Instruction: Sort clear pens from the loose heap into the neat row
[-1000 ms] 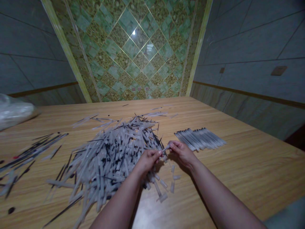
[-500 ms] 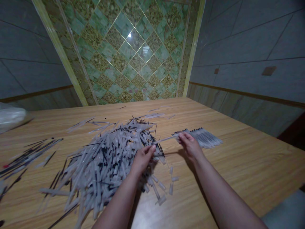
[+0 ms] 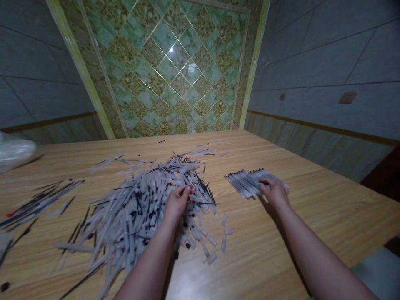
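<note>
A heap of translucent plastic tubes, caps and thin black sticks [image 3: 140, 212], which look like pen parts, lies on the table. My left hand [image 3: 178, 202] is over the right side of this heap, thumb and forefinger pinched; anything between them is too small to make out. To the right, a neat row of slim clear pens with black ends [image 3: 242, 183] lies side by side. My right hand [image 3: 275, 193] is at the row's right part, fingers curled down and closed. Whatever its fingertips hold is hidden or blends with the row.
Short clear caps [image 3: 223, 245] lie scattered right of the heap. Loose black sticks and tubes [image 3: 43, 202] are spread at the left, and more thin tubes [image 3: 200, 152] lie behind the heap. A clear plastic bag [image 3: 15, 152] sits at the far left of the wooden table [image 3: 312, 208].
My right hand has moved right, from beside the heap to the row, away from my left hand. The thin tube stretched between both hands no longer shows there. My left hand has shifted slightly left.
</note>
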`<action>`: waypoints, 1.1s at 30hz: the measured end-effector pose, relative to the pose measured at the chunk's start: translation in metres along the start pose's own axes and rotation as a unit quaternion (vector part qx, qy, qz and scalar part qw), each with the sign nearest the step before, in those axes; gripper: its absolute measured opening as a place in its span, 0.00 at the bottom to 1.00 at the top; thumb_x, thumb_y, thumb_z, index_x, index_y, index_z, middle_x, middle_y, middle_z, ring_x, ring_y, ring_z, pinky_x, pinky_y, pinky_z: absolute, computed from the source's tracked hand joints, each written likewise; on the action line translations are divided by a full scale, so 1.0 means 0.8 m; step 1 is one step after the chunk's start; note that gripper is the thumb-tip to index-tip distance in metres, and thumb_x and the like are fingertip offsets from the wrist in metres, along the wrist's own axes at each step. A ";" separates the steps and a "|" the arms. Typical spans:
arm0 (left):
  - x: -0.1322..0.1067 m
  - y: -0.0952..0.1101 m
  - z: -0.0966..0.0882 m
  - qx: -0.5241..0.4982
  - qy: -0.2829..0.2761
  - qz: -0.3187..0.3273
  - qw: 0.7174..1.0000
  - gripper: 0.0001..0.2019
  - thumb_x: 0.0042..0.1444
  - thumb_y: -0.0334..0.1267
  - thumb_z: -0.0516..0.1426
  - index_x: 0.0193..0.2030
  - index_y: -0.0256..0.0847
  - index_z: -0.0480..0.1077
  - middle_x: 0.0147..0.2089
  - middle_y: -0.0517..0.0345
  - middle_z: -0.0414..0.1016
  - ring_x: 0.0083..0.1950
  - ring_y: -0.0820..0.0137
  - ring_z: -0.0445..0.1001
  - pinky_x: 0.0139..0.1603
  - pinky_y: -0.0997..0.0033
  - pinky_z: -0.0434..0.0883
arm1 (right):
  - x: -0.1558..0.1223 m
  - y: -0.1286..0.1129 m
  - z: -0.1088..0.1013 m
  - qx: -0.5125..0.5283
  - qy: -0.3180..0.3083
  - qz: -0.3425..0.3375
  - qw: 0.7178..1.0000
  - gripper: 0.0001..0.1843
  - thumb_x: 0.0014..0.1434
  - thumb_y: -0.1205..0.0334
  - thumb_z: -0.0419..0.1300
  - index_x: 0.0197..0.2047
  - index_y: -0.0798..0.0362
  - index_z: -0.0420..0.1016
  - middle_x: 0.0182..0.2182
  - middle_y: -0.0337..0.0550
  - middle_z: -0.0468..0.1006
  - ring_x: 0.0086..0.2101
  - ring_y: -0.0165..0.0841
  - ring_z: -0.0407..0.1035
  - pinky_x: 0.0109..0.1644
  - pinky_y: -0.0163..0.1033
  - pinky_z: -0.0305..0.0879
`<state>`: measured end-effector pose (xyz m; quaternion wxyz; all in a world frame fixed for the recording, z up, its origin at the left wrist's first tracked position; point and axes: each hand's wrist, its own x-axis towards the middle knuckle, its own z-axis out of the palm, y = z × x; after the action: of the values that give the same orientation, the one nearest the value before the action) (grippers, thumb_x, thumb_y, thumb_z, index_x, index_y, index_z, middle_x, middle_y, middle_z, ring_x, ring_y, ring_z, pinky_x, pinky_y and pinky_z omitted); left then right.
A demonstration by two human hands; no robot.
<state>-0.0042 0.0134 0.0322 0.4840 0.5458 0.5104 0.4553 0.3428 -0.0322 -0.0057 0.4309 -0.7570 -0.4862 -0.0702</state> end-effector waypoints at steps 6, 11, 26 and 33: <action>0.009 -0.008 -0.017 0.049 0.038 0.032 0.998 0.18 0.49 0.43 0.52 0.42 0.33 0.71 0.29 0.54 0.76 0.22 0.74 0.68 0.21 0.76 0.63 | -0.013 -0.056 0.013 0.003 -0.026 -0.081 0.996 0.16 0.51 0.53 0.54 0.39 0.49 0.75 0.40 0.49 0.73 0.45 0.43 0.59 0.48 0.48 0.51; 0.005 -0.025 -0.003 0.155 0.011 0.082 0.984 0.16 0.50 0.39 0.51 0.42 0.35 0.73 0.33 0.52 0.77 0.33 0.67 0.74 0.33 0.70 0.68 | -0.043 -0.134 0.049 0.082 -0.171 -0.145 0.971 0.13 0.52 0.56 0.55 0.39 0.48 0.76 0.40 0.45 0.75 0.45 0.41 0.61 0.48 0.47 0.52; 0.004 -0.006 -0.007 0.469 0.081 0.084 0.876 0.16 0.55 0.42 0.49 0.44 0.39 0.71 0.45 0.47 0.74 0.46 0.63 0.71 0.45 0.69 0.63 | -0.080 -0.138 0.082 0.160 -0.199 -0.158 0.954 0.12 0.53 0.62 0.52 0.37 0.49 0.77 0.36 0.44 0.77 0.41 0.39 0.65 0.47 0.44 0.55; 0.037 0.000 0.013 0.570 0.075 0.044 0.817 0.16 0.54 0.45 0.48 0.37 0.37 0.72 0.39 0.42 0.75 0.42 0.59 0.73 0.38 0.66 0.65 | -0.083 -0.144 0.079 0.161 -0.206 -0.163 0.951 0.12 0.54 0.63 0.52 0.38 0.49 0.76 0.37 0.44 0.77 0.42 0.39 0.65 0.46 0.44 0.56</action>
<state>0.0076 0.0420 0.0314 0.0258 0.7104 0.6885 0.1432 0.1970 -0.0139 -0.0127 0.4206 -0.5860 -0.6857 0.0975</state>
